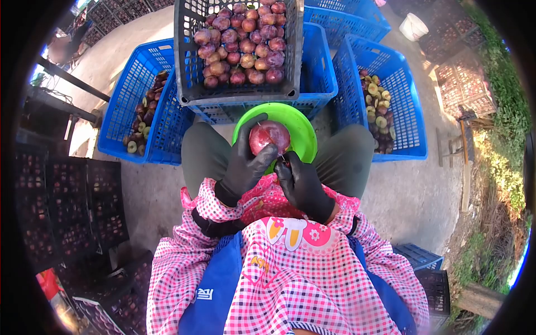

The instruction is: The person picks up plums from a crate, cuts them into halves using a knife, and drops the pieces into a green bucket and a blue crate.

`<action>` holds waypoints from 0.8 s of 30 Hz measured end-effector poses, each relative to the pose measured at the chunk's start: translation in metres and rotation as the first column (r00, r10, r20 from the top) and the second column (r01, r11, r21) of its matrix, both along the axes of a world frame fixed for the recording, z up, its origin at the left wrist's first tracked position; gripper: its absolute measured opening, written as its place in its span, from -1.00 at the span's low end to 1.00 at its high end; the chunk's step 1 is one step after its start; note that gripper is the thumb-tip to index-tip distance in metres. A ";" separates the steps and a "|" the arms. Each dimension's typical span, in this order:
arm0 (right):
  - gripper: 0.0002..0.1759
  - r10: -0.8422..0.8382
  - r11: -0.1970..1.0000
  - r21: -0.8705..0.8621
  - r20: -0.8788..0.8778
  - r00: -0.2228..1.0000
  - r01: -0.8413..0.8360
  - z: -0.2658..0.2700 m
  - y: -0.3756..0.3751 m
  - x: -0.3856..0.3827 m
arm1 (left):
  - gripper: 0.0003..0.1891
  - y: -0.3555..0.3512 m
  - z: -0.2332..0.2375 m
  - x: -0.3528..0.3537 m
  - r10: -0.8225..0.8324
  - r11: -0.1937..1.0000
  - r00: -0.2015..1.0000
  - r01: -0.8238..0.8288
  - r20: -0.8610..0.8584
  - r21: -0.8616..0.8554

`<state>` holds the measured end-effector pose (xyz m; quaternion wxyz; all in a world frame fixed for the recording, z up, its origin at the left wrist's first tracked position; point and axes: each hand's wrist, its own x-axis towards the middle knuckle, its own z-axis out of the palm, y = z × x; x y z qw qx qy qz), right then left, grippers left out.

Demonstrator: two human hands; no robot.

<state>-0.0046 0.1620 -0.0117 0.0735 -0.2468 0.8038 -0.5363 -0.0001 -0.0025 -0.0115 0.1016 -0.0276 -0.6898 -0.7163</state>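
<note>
My left hand [245, 162], in a black glove, is closed around a large red-purple plum [273, 137] above a bright green basin [306, 131] between my knees. A thin line runs across the plum's skin. My right hand [304, 187], also gloved in black, is closed just below and to the right of the plum. From its fingers a small knife [283, 159] points toward the fruit; most of the handle is hidden. Beyond the basin, a black crate [240, 96] full of whole plums [243, 47] rests on a blue crate [318, 84].
Blue crates stand on both sides, the left one [120, 106] and the right one [413, 111] holding cut plum pieces. Dark stacked crates [67, 206] line the left. A white bucket [413, 27] stands at the far right. Plants [502, 95] border the concrete floor.
</note>
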 end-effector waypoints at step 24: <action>-0.77 -0.028 0.999 -0.029 -0.069 0.997 0.026 -0.011 0.005 -0.002 | -0.42 0.002 -0.005 -0.007 -0.208 0.939 0.970 0.163 0.124 0.301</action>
